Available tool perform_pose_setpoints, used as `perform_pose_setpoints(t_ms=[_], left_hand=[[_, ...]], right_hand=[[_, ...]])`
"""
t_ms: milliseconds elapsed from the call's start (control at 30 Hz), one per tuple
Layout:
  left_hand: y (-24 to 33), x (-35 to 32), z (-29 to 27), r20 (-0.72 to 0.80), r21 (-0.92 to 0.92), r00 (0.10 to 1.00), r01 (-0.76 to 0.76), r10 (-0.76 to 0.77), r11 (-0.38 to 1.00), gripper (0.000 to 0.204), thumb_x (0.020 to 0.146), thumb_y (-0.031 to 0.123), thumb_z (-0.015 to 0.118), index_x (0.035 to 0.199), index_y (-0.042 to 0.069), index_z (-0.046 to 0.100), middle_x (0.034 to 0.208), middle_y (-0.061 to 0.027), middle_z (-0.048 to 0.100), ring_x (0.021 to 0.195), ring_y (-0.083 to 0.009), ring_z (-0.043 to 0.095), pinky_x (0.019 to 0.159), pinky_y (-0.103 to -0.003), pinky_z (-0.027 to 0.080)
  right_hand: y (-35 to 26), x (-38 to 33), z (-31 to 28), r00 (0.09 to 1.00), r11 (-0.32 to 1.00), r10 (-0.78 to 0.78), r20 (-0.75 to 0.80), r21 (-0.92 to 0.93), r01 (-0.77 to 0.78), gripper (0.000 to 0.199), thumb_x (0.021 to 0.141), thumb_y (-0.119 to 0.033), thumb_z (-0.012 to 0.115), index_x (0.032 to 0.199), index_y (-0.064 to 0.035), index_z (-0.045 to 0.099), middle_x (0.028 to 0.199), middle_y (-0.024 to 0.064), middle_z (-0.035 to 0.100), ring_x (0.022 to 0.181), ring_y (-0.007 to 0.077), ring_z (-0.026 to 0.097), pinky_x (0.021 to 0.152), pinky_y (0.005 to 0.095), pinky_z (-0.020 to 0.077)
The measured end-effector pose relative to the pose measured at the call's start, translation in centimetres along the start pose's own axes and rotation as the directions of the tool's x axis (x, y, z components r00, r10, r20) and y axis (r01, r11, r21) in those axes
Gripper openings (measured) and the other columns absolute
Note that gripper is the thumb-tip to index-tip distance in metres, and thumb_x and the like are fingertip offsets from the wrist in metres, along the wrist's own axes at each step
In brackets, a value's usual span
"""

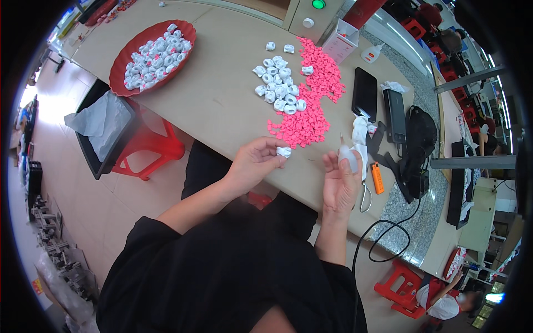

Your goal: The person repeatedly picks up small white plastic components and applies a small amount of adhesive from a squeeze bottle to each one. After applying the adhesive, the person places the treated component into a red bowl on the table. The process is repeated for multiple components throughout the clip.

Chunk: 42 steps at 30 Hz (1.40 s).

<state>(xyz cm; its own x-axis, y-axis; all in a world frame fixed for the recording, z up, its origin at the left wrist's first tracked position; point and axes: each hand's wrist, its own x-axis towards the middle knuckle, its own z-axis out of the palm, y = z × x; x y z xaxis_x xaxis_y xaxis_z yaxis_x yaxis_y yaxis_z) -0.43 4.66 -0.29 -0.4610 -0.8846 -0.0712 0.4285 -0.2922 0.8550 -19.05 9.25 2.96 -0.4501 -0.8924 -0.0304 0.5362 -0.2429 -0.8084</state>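
Note:
My left hand [256,164] pinches a small white rounded piece [284,151] between thumb and fingertips, just over the table's near edge. In my right hand [340,183] is a small white squeeze bottle [348,157], its thin nozzle pointing up and away from me. The two hands are apart. Beyond them lies a spread of small bright pink pieces [302,125]. Several white pieces with holes [279,83] are heaped along the left side of the pink ones, and one sits on top of them.
A red fluted bowl [119,64] of white pieces stands at the table's left. To the right are a black phone [365,91], a dark power bank [395,114], scissors [366,198], an orange lighter-like item [377,177] and a black cable [383,222]. A red stool [150,141] holds a dark bin [89,147].

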Motion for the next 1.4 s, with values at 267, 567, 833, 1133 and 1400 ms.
perform_pose_setpoints(t_ms=[267,567,833,1133,1400], left_hand=[[2.1,0.3,-1.0,-0.112,-0.081,0.99,-0.09,0.081,0.993,0.027,0.082,0.001,0.059,0.109,0.0,0.052,0.096,-0.0049,0.058,0.085,-0.0112,0.054,0.075,-0.025,0.045],[1.6,0.7,-1.6,-0.06,-0.087,0.992,-0.119,0.114,0.989,0.028,0.083,0.002,0.059,0.109,-0.001,0.051,0.096,-0.0047,0.058,0.085,-0.0104,0.054,0.077,-0.025,0.046],[1.4,0.8,-1.9,-0.045,-0.117,0.995,-0.097,0.092,0.988,0.028,0.083,0.001,0.058,0.11,-0.001,0.051,0.097,-0.0045,0.058,0.085,-0.0104,0.055,0.077,-0.025,0.046],[1.3,0.6,-1.9,-0.034,-0.097,0.993,-0.112,0.109,0.989,0.028,0.083,0.001,0.058,0.11,0.0,0.052,0.097,-0.0047,0.058,0.087,-0.0104,0.055,0.078,-0.025,0.045],[1.5,0.6,-1.4,-0.007,-0.022,0.996,-0.093,0.093,0.995,0.028,0.083,0.001,0.058,0.111,-0.001,0.051,0.096,-0.0057,0.058,0.085,-0.0105,0.055,0.077,-0.025,0.046]], right_hand=[[-1.9,0.7,-1.4,0.994,0.88,0.071,0.083,-0.474,-0.024,0.044,0.066,0.003,0.073,0.106,0.0008,0.056,0.091,0.0069,0.057,0.079,0.0139,0.057,0.072,0.0246,0.0468],[-2.3,1.5,-0.3,0.964,0.863,0.158,0.214,-0.505,-0.029,0.031,0.071,-0.001,0.07,0.099,0.001,0.057,0.088,0.0049,0.059,0.079,0.0109,0.056,0.071,0.0217,0.0448],[0.3,2.0,0.0,0.917,0.367,-0.054,0.395,-0.846,0.386,0.016,0.071,-0.003,0.066,0.086,-0.0026,0.06,0.074,0.0065,0.057,0.072,0.0173,0.056,0.063,0.0298,0.0434],[1.9,3.0,1.3,0.777,0.048,-0.062,0.627,-0.776,0.629,0.011,0.07,-0.012,0.065,0.079,-0.0044,0.064,0.07,0.0105,0.055,0.069,0.0288,0.053,0.061,0.039,0.0411],[1.7,2.1,1.0,0.926,0.545,-0.037,0.375,-0.769,0.333,0.009,0.078,-0.006,0.063,0.084,-0.001,0.062,0.075,0.0052,0.061,0.068,0.0143,0.057,0.058,0.0254,0.0429]])
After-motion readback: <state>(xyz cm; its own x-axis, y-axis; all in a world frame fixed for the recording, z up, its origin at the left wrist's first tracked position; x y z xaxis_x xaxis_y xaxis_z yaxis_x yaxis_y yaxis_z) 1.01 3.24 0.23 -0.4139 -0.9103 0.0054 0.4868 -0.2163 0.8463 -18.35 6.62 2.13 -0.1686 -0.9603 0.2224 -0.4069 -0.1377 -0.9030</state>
